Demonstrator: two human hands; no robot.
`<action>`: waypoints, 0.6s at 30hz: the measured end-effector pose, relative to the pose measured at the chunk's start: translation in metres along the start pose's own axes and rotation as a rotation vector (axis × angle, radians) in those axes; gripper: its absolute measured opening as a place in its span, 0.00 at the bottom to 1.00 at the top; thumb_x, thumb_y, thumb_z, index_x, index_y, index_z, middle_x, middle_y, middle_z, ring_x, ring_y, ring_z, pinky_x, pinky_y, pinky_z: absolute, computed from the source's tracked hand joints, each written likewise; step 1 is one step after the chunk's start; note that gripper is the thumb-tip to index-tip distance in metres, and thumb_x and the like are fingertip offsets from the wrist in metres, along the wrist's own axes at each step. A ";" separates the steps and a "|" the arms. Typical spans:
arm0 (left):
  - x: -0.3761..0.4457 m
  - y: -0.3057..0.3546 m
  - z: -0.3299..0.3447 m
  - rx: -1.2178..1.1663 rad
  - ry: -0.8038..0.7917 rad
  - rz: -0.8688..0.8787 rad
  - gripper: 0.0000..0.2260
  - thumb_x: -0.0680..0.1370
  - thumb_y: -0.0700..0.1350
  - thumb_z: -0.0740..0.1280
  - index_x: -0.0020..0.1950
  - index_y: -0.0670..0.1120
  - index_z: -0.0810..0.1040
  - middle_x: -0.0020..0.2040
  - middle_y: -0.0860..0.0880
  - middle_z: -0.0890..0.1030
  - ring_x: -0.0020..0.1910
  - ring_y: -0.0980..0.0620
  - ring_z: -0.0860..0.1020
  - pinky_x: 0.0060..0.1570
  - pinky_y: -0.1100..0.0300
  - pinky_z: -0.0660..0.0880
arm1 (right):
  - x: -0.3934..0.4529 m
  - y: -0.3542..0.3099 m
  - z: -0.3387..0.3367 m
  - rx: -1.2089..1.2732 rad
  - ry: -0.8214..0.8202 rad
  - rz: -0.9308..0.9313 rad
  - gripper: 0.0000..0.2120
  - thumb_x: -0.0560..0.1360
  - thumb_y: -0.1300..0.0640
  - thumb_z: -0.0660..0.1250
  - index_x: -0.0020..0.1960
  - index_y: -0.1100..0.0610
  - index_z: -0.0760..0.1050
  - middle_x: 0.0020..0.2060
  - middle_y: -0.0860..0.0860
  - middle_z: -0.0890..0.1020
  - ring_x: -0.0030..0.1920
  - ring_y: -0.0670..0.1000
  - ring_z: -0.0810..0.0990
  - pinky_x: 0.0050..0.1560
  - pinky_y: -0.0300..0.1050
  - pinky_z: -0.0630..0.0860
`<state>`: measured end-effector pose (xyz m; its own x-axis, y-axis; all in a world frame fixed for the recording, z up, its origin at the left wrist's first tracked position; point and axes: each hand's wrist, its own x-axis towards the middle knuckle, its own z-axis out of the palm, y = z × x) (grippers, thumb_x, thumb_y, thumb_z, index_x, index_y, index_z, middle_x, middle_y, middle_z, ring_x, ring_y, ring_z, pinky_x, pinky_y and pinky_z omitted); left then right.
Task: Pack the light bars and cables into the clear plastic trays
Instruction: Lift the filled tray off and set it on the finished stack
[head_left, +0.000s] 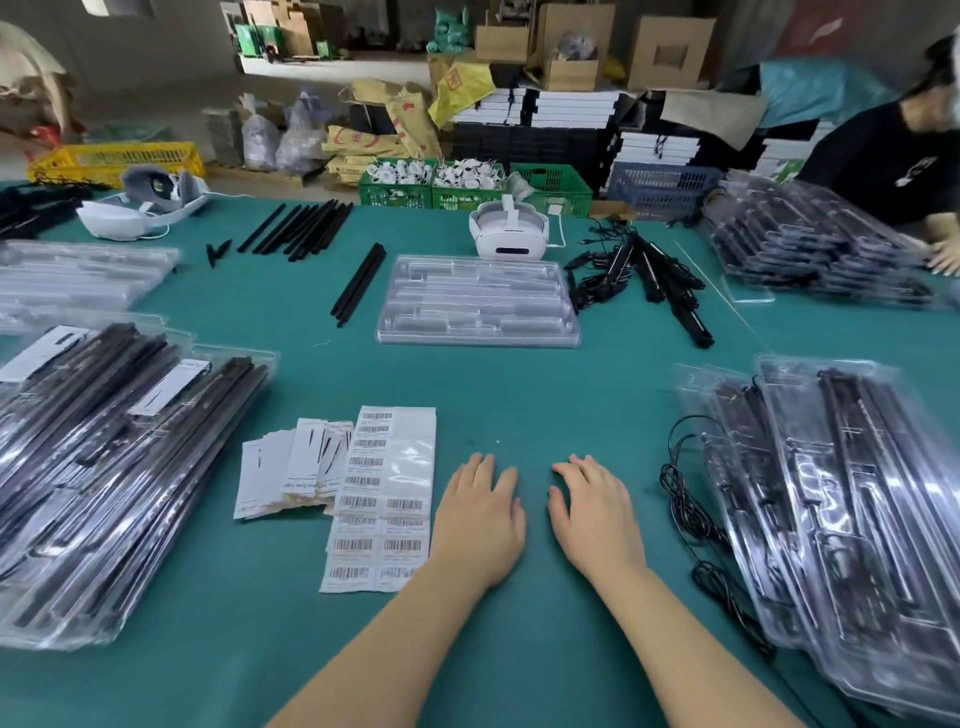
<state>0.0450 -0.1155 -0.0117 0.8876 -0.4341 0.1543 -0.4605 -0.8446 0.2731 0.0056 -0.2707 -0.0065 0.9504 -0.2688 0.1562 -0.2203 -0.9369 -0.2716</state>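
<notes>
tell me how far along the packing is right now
Done: stacks of filled trays sit at the left and right. In hand: nothing; the left hand and right hand rest flat on the green table. Left: the clear tray in the middle is empty, with loose light bars and cabled bars beside it.

You have two hands on the green table (519, 374): your left hand (480, 525) and your right hand (597, 519).

One empty clear tray (478, 301) sits in the middle. Two white headsets are out, one (508, 228) behind the tray and one (140, 205) far to the left.

Two black bars (358, 286) lie together left of the tray. More black bars (296, 228) lie in a bunch behind them, too close together to count.

One sheet of barcode stickers (382, 499) lies by your left hand. Three green crates (556, 187) stand behind the table, plus one yellow crate (114, 158).
</notes>
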 end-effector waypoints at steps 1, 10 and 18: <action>0.000 -0.001 0.001 -0.012 0.013 0.004 0.22 0.82 0.51 0.56 0.74 0.47 0.70 0.76 0.42 0.68 0.78 0.43 0.61 0.77 0.51 0.55 | 0.000 0.000 -0.001 -0.009 -0.011 0.004 0.18 0.82 0.50 0.59 0.69 0.53 0.73 0.72 0.52 0.73 0.75 0.53 0.65 0.74 0.49 0.60; -0.003 -0.003 -0.001 -0.072 0.040 -0.004 0.22 0.83 0.52 0.54 0.76 0.49 0.66 0.79 0.46 0.63 0.80 0.48 0.56 0.77 0.55 0.50 | 0.023 0.002 -0.109 -0.165 0.196 0.040 0.14 0.77 0.45 0.64 0.56 0.50 0.82 0.50 0.51 0.85 0.54 0.56 0.80 0.54 0.50 0.74; -0.003 -0.003 -0.001 -0.096 0.039 -0.010 0.21 0.83 0.51 0.54 0.76 0.49 0.67 0.78 0.47 0.64 0.80 0.48 0.56 0.77 0.56 0.51 | 0.035 0.118 -0.187 -0.429 -0.109 0.610 0.53 0.67 0.23 0.63 0.80 0.53 0.53 0.80 0.62 0.51 0.79 0.65 0.51 0.74 0.72 0.52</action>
<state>0.0438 -0.1112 -0.0125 0.8919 -0.4114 0.1878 -0.4522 -0.8142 0.3642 -0.0278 -0.4322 0.1444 0.6441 -0.7649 -0.0047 -0.7593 -0.6401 0.1172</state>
